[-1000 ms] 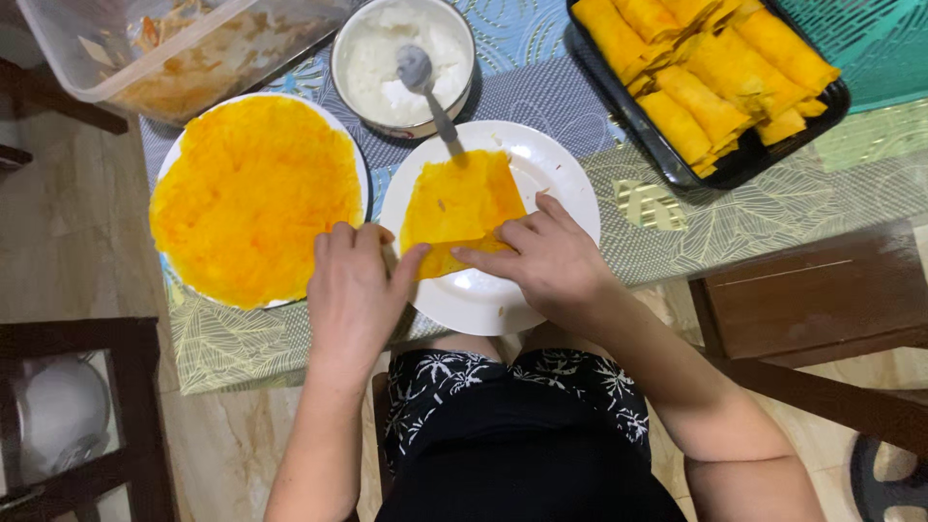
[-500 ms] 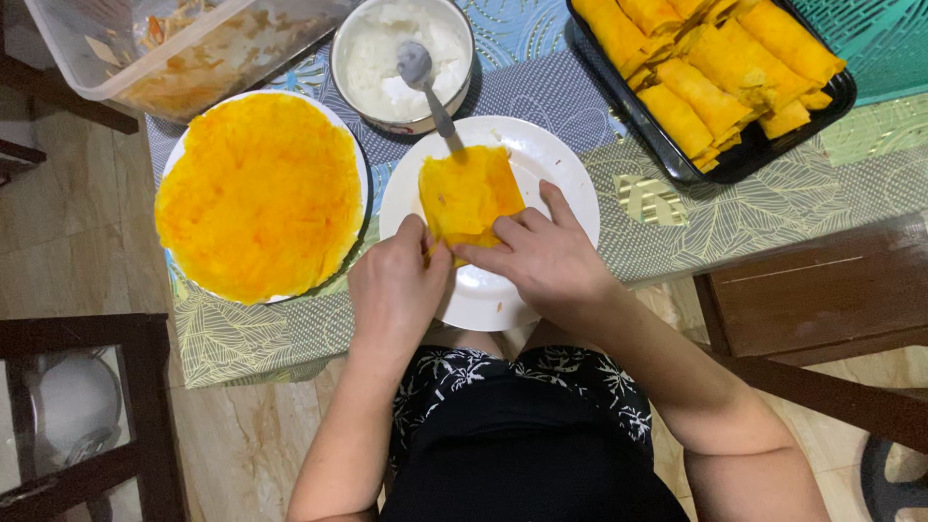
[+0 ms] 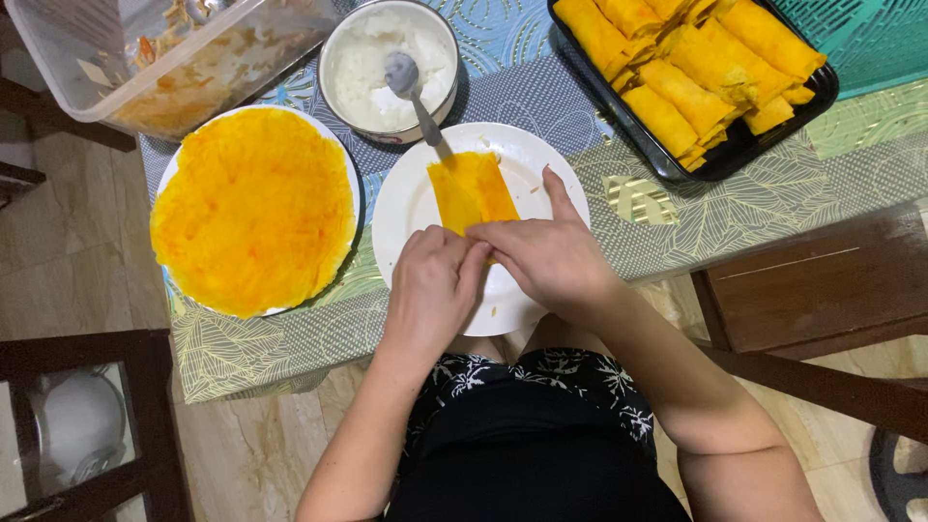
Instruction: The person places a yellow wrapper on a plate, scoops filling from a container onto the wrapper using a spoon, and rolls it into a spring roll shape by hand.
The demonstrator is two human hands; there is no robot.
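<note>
Here both hands, left hand (image 3: pixel 432 285) and right hand (image 3: pixel 548 256) (equally near), pinch the orange wrapper's (image 3: pixel 471 190) near end; its long axis runs away from them.

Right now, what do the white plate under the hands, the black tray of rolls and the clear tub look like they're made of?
White plate: probably glazed ceramic or melamine; smooth, evenly white, faintly shiny.
Black tray: likely thin plastic; dark, glossy, rounded rim.
Clear tub: plastic; see-through, slightly cloudy walls showing the filling inside.
Both hands press the orange wrapper, which looks soft and thin.
</note>
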